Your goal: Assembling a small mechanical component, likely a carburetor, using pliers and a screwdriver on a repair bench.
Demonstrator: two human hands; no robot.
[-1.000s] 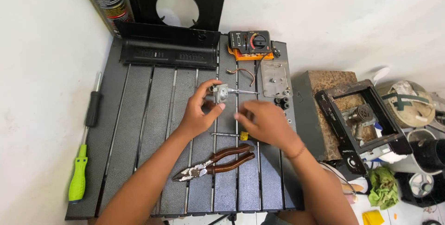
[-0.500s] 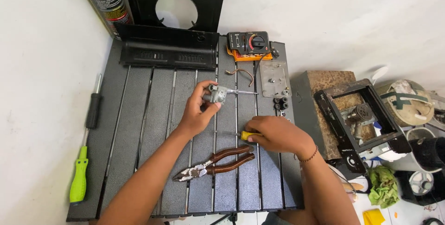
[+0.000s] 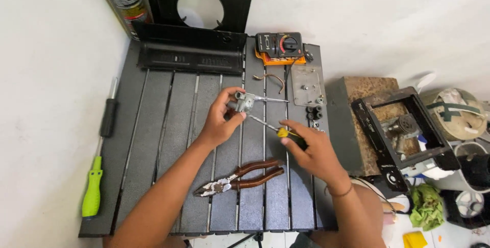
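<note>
Two hands work at the middle of the frame, over the black slatted desk (image 3: 168, 140). The left hand (image 3: 220, 123) is closed around a small grey metal part (image 3: 245, 102) with a thin pin sticking out to the right. The right hand (image 3: 311, 148) grips a small yellow-handled screwdriver (image 3: 282, 132), its tip touching the part. The part looks not yet opened; small black rings (image 3: 313, 112) already lie beside a grey metal plate (image 3: 307, 85). Red-handled pliers (image 3: 240, 176) lie unused at lower centre. Half a second ago the right hand was lower and the screwdriver away from the part.
</note>
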